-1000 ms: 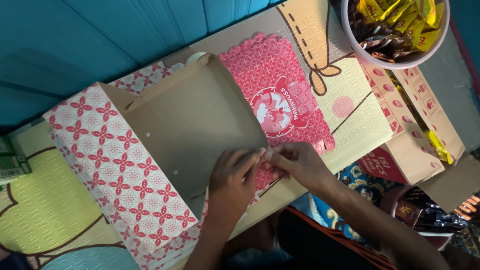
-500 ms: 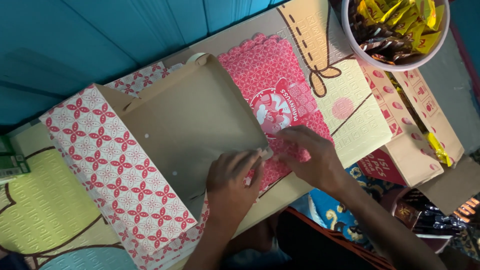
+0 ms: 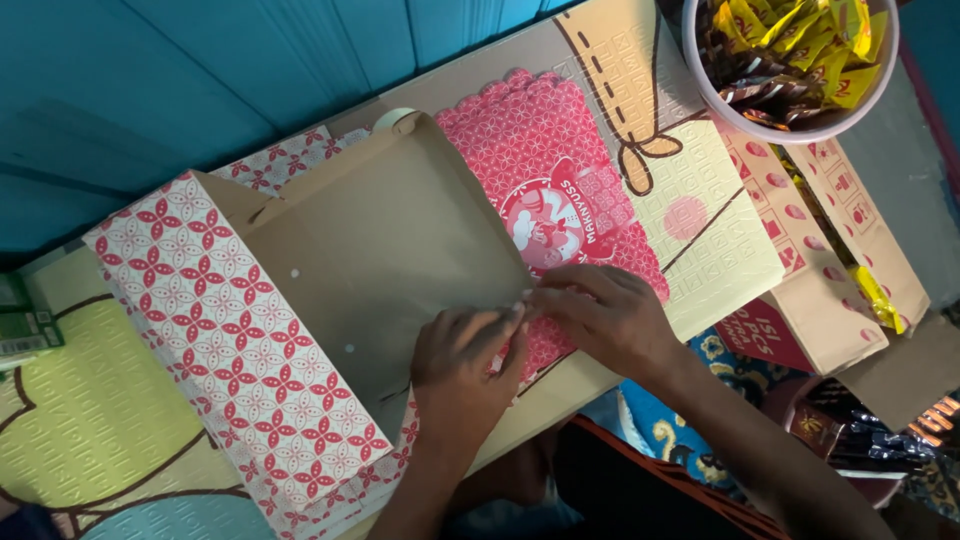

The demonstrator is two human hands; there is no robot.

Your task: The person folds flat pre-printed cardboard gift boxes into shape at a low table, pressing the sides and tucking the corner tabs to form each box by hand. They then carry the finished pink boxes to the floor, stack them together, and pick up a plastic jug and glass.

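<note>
A half-folded cardboard box [image 3: 330,260] lies on the table, brown inside and printed outside with red flower shapes on white. Its long patterned side panel [image 3: 240,340] runs down the left. My left hand [image 3: 465,365] presses the near corner of the box, fingers on the brown flap. My right hand [image 3: 605,315] touches the same corner from the right, fingertips meeting the left hand's, over a flat pink printed sheet [image 3: 545,185] with a scalloped edge.
A white bowl [image 3: 790,60] of yellow and brown snack packets stands at the top right. Flat printed box blanks [image 3: 850,260] lie below it. An embossed mat [image 3: 90,420] covers the table; a blue wooden wall [image 3: 200,80] runs behind. Green packets [image 3: 22,325] sit at the left edge.
Both hands stay at the box's near corner. My right hand has slid slightly left and flattened over the flap; the box has hardly moved.
</note>
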